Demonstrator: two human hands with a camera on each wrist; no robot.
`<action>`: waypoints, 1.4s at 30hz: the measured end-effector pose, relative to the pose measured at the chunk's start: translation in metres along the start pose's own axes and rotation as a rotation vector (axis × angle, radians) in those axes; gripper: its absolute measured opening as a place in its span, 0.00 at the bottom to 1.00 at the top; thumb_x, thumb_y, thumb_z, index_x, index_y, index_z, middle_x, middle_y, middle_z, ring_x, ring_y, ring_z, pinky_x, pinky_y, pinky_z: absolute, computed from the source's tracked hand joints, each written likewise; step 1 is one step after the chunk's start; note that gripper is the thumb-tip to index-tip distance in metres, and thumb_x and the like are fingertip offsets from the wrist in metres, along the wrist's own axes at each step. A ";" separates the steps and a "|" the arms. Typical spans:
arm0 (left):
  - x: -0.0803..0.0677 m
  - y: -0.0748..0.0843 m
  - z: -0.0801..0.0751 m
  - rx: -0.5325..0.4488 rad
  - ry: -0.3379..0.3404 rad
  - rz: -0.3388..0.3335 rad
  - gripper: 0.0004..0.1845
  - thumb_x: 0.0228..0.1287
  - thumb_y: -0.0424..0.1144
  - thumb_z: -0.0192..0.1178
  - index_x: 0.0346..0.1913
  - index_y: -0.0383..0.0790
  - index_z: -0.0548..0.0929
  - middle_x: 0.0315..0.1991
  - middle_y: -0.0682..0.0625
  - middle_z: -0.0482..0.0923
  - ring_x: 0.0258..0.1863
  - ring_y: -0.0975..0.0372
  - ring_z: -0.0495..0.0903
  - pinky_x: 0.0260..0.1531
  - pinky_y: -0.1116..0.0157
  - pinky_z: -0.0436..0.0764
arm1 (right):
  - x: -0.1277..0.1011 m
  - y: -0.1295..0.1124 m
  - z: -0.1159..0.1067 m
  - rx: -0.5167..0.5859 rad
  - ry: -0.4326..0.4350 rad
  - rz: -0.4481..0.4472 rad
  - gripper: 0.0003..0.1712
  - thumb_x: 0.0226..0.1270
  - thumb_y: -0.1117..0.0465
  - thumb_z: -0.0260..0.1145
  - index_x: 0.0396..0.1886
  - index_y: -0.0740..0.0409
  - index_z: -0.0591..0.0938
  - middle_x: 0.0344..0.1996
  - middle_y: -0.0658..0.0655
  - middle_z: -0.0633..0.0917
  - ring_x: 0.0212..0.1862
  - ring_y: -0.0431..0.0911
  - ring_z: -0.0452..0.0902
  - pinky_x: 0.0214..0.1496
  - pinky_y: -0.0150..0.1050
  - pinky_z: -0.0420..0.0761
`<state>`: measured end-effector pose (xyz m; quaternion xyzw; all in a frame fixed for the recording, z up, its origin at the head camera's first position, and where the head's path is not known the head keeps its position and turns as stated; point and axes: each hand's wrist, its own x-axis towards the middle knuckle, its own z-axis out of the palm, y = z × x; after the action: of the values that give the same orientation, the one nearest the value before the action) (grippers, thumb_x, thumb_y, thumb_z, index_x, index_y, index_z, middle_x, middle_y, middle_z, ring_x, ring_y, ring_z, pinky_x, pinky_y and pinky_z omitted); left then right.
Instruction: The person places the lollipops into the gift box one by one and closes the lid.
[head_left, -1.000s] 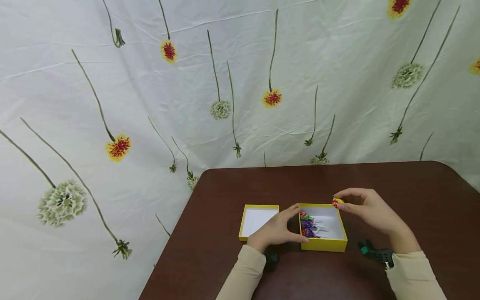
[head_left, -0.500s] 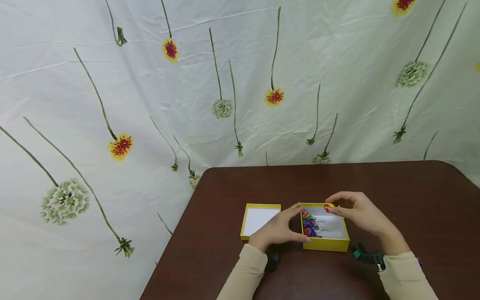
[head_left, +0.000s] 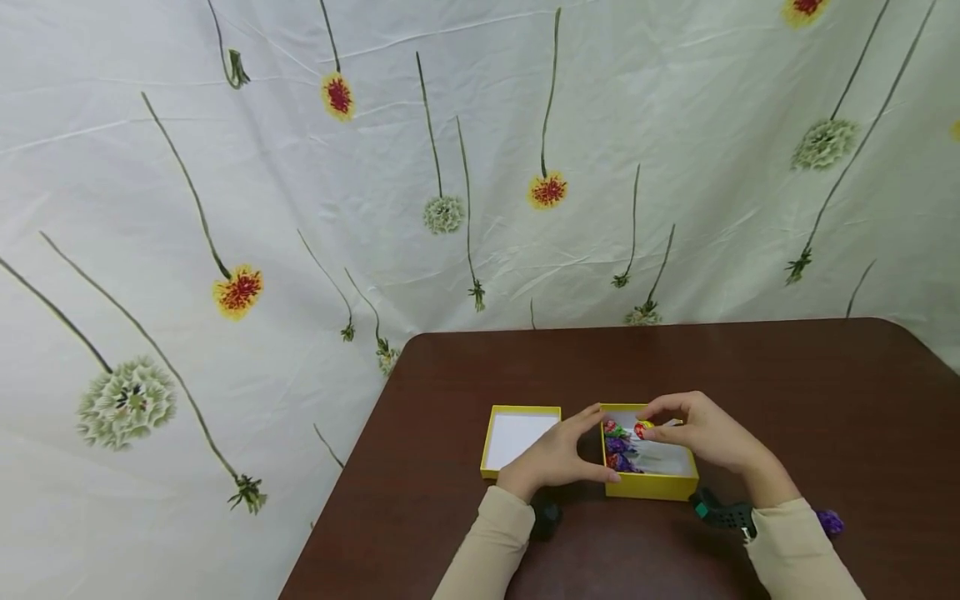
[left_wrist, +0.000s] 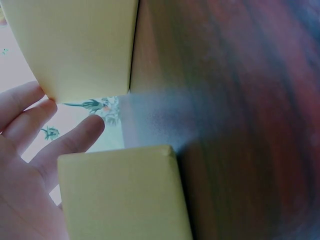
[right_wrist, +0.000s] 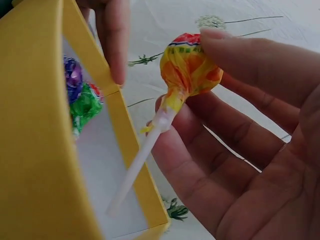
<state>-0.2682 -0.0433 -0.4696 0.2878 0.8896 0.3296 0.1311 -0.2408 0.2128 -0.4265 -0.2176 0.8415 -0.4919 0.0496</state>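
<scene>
My right hand pinches a lollipop in a yellow, orange and red wrapper by its round head. Its white stick slants down toward the inside of the yellow box, and the hand is over that open box. My left hand spans the box's left end, thumb at the near corner and fingers at the far one. In the left wrist view, fingertips touch the box's corner. Several lollipops with purple, green and red wrappers lie along the box's left side, their sticks pointing right.
A shallow yellow lid with a white inside lies left of the box, partly behind my left hand. Beside my right sleeve a purple-wrapped item rests on the dark brown table. A flower-printed cloth hangs behind the table.
My right hand has carried the lollipop left and lower, from the box's far right corner to over its inside. The purple item has come into sight beside the sleeve. My left hand stays put.
</scene>
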 end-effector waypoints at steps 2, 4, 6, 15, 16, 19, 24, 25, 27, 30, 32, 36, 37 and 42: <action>0.000 0.000 0.000 -0.007 -0.002 0.002 0.50 0.55 0.60 0.72 0.78 0.55 0.60 0.80 0.62 0.51 0.79 0.57 0.55 0.74 0.49 0.64 | 0.001 0.003 0.001 0.001 -0.029 -0.005 0.15 0.68 0.60 0.69 0.49 0.66 0.86 0.45 0.60 0.87 0.44 0.41 0.80 0.43 0.33 0.84; 0.001 -0.001 0.000 -0.012 -0.003 0.001 0.50 0.55 0.60 0.72 0.78 0.55 0.60 0.80 0.63 0.50 0.79 0.57 0.55 0.74 0.49 0.64 | 0.003 0.006 0.003 0.008 -0.063 -0.004 0.15 0.68 0.61 0.69 0.49 0.66 0.86 0.44 0.60 0.87 0.43 0.40 0.81 0.43 0.33 0.84; 0.001 -0.001 0.001 -0.014 -0.003 -0.001 0.50 0.55 0.60 0.72 0.78 0.56 0.60 0.80 0.63 0.50 0.79 0.57 0.55 0.74 0.50 0.64 | 0.004 0.008 0.004 0.013 -0.098 -0.006 0.15 0.68 0.61 0.69 0.48 0.66 0.86 0.43 0.59 0.88 0.42 0.39 0.81 0.43 0.33 0.84; 0.001 -0.001 0.001 -0.015 -0.003 0.020 0.50 0.55 0.59 0.72 0.78 0.54 0.61 0.81 0.57 0.51 0.79 0.56 0.56 0.74 0.50 0.64 | 0.006 0.013 0.011 -0.022 -0.206 -0.025 0.10 0.66 0.59 0.71 0.42 0.61 0.87 0.39 0.54 0.87 0.41 0.40 0.81 0.45 0.32 0.83; 0.001 -0.001 0.001 -0.014 -0.002 0.020 0.50 0.55 0.59 0.72 0.78 0.54 0.61 0.81 0.58 0.51 0.79 0.57 0.56 0.74 0.51 0.65 | 0.006 0.014 0.012 -0.018 -0.215 -0.022 0.10 0.66 0.59 0.71 0.42 0.60 0.87 0.38 0.54 0.87 0.40 0.40 0.81 0.44 0.32 0.83; 0.002 -0.002 0.002 -0.013 -0.001 0.020 0.50 0.55 0.59 0.72 0.78 0.54 0.60 0.80 0.59 0.51 0.79 0.57 0.56 0.74 0.51 0.65 | 0.006 0.015 0.015 -0.007 -0.225 -0.022 0.08 0.66 0.61 0.71 0.40 0.60 0.87 0.37 0.54 0.86 0.38 0.41 0.81 0.41 0.33 0.84; 0.002 -0.001 0.002 -0.018 -0.006 0.018 0.50 0.56 0.59 0.72 0.79 0.54 0.59 0.81 0.58 0.51 0.79 0.56 0.56 0.74 0.50 0.65 | 0.006 0.015 0.017 0.011 -0.231 -0.010 0.05 0.65 0.64 0.70 0.39 0.62 0.86 0.35 0.55 0.86 0.35 0.42 0.78 0.38 0.34 0.84; 0.002 -0.001 0.002 -0.019 -0.007 0.018 0.50 0.56 0.59 0.72 0.79 0.54 0.59 0.81 0.58 0.51 0.79 0.55 0.56 0.74 0.50 0.65 | 0.006 0.015 0.017 0.013 -0.233 -0.008 0.05 0.65 0.65 0.70 0.38 0.62 0.86 0.35 0.55 0.86 0.34 0.42 0.78 0.39 0.33 0.84; 0.002 0.000 0.002 -0.021 -0.009 0.018 0.50 0.56 0.59 0.72 0.79 0.55 0.59 0.81 0.58 0.50 0.79 0.55 0.55 0.74 0.49 0.64 | 0.006 0.015 0.018 0.014 -0.236 -0.009 0.04 0.65 0.66 0.70 0.38 0.62 0.86 0.35 0.55 0.86 0.34 0.42 0.79 0.40 0.32 0.84; 0.002 0.000 0.001 -0.020 -0.010 0.018 0.50 0.56 0.59 0.72 0.79 0.55 0.59 0.81 0.58 0.50 0.79 0.55 0.55 0.74 0.49 0.64 | 0.006 0.013 0.018 0.025 -0.241 -0.017 0.04 0.65 0.67 0.70 0.38 0.63 0.86 0.35 0.56 0.86 0.35 0.41 0.80 0.40 0.31 0.84; 0.003 -0.001 0.001 -0.018 -0.008 0.018 0.50 0.56 0.59 0.72 0.79 0.55 0.59 0.81 0.58 0.50 0.79 0.55 0.55 0.74 0.49 0.64 | 0.006 0.012 0.018 0.033 -0.241 -0.020 0.04 0.65 0.68 0.69 0.38 0.64 0.85 0.35 0.56 0.87 0.35 0.41 0.80 0.41 0.31 0.85; 0.003 -0.001 0.001 -0.013 -0.005 0.028 0.50 0.56 0.58 0.72 0.79 0.53 0.60 0.81 0.55 0.51 0.79 0.55 0.56 0.74 0.50 0.65 | 0.006 0.010 0.018 0.041 -0.240 -0.019 0.04 0.65 0.68 0.69 0.38 0.65 0.85 0.35 0.57 0.87 0.34 0.41 0.80 0.40 0.30 0.84; 0.004 -0.001 0.001 -0.013 -0.004 0.029 0.50 0.56 0.58 0.72 0.79 0.52 0.60 0.81 0.54 0.51 0.79 0.55 0.56 0.74 0.50 0.65 | 0.006 0.010 0.018 0.040 -0.239 -0.020 0.04 0.65 0.68 0.69 0.39 0.65 0.85 0.35 0.57 0.87 0.34 0.40 0.80 0.40 0.31 0.84; 0.003 -0.001 0.002 -0.012 -0.005 0.028 0.50 0.56 0.58 0.72 0.79 0.52 0.60 0.81 0.55 0.52 0.79 0.55 0.56 0.74 0.50 0.64 | 0.004 0.008 0.013 0.011 -0.218 -0.024 0.05 0.66 0.67 0.69 0.39 0.64 0.86 0.36 0.58 0.87 0.36 0.39 0.80 0.41 0.30 0.84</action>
<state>-0.2706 -0.0410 -0.4719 0.3000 0.8831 0.3362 0.1305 -0.2428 0.2038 -0.4396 -0.2799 0.8258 -0.4703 0.1362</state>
